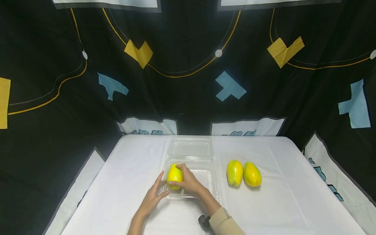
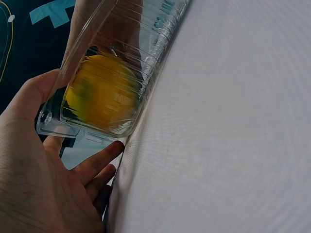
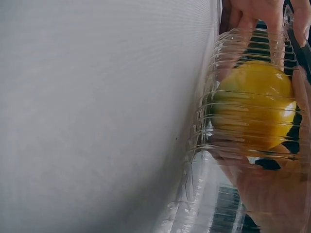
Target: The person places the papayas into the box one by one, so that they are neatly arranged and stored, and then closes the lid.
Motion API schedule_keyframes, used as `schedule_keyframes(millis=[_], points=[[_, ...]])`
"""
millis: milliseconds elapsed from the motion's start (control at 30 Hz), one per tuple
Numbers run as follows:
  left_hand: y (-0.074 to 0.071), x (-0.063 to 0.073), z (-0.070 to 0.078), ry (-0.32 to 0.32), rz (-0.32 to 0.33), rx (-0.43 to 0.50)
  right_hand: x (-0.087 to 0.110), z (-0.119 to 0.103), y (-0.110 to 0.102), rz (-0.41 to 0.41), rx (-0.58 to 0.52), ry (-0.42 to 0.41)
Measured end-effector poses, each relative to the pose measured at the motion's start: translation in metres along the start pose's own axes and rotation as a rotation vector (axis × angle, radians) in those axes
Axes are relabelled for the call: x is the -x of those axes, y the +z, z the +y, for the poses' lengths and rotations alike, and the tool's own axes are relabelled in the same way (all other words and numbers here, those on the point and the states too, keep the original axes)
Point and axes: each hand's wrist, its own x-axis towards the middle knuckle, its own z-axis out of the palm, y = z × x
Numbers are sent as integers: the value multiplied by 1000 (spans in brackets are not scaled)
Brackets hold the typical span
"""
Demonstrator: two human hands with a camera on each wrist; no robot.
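A yellow mango (image 1: 174, 176) stands at the left end of the clear plastic clamshell box (image 1: 202, 178). My right hand (image 1: 189, 181) grips it from the right, thumb on the near side and fingers over its top. My left hand (image 1: 152, 199) is spread around the near left corner of the box. In the left wrist view its thumb (image 2: 41, 90) reaches the box rim and its other fingers lie loosely bent beside the wall. Through the ribbed plastic in the right wrist view, the mango (image 3: 257, 104) shows low inside the box.
Two more yellow mangoes, a left one (image 1: 235, 173) and a right one (image 1: 252, 174), lie right of the box. The box's lid (image 1: 191, 147) is folded back behind it. A white cloth covers the table (image 1: 282, 209); a dark curtain (image 1: 188, 98) hangs behind.
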Motion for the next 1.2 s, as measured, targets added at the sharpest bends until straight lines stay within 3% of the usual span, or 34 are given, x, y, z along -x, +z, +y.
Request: schedule_keyframes(millis=[700, 1000, 1200], points=[[4, -1, -4, -7, -7, -23, 4, 4, -7, 24, 72, 32], [2, -1, -4, -9, -9, -18, 18, -6, -37, 20, 96, 31], [1, -1, -3, -40, -1, -17, 26, -15, -63, 13, 107, -19]])
